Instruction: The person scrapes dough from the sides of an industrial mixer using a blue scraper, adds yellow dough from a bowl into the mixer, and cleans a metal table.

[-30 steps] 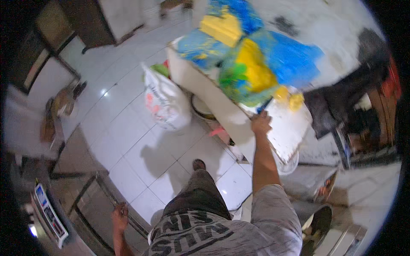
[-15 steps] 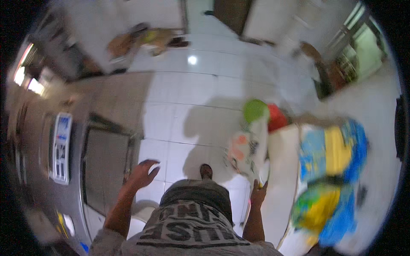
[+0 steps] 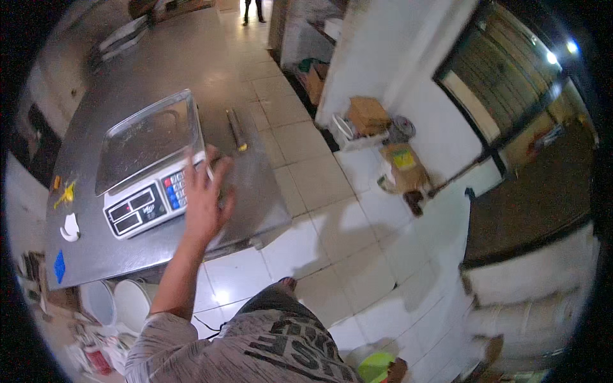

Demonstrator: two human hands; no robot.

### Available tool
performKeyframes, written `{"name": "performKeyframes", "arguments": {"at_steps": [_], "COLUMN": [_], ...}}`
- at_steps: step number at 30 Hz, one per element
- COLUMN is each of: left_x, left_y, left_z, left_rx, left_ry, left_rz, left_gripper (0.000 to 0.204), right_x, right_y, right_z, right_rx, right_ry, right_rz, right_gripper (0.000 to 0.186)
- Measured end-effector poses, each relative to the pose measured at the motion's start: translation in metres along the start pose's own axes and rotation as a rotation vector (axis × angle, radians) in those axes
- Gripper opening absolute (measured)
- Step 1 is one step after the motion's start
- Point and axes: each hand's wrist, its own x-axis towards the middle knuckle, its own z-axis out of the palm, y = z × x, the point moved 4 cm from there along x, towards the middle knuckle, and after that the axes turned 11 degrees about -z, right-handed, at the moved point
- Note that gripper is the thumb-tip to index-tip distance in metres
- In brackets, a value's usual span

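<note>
Left hand (image 3: 207,198) fingers spread, empty, over keypad end of white scale (image 3: 137,207); contact unclear. Right hand (image 3: 397,370) at lower edge beside green round item (image 3: 375,366); can't tell if gripping. Scale sits on metal table (image 3: 204,70), tray (image 3: 147,140) on top. Dark long tool (image 3: 235,127) lies right of scale; blue piece (image 3: 59,266) near table's left corner.

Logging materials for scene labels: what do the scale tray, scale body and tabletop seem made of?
Scale tray: likely stainless steel, smudged; bright, reflective rim. Scale body: probably smooth white plastic; moulded-looking casing. Tabletop: seemingly dull grey sheet metal, from its soft sheen; laminate possible.
</note>
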Motion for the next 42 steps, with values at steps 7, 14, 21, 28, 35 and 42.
{"name": "performKeyframes", "arguments": {"at_steps": [7, 14, 21, 28, 35, 42], "left_x": [0.08, 0.087, 0.093, 0.277, 0.548, 0.809], "left_y": [-0.067, -0.071, -0.115, -0.117, -0.205, -0.165], "left_z": [0.038, 0.056, 0.085, 0.113, 0.223, 0.438], "left_rx": [0.447, 0.641, 1.02, 0.735, 0.12, -0.269], "left_ry": [0.054, 0.12, 0.038, 0.21, 0.167, -0.459], "left_rz": [-0.515, -0.754, -0.965, -1.065, -0.752, -0.317], "left_gripper": [0.063, 0.039, 0.04, 0.051, 0.048, 0.044], "right_x": [0.101, 0.214, 0.058, -0.163, -0.213, -0.108], "right_y": [-0.26, -0.609, -0.986, -1.183, -1.35, -1.519], "right_z": [0.148, 0.333, 0.59, 0.799, 0.886, 0.973], "right_rx": [-0.202, -1.279, -0.379, -0.057, 0.22, 0.757], "right_ry": [-0.671, -0.565, -0.797, -1.392, -1.505, -1.191], "right_rz": [-0.169, -1.358, -1.718, -1.648, -1.535, -0.887], "right_gripper": [0.026, 0.028, 0.032, 0.042, 0.049, 0.057]}}
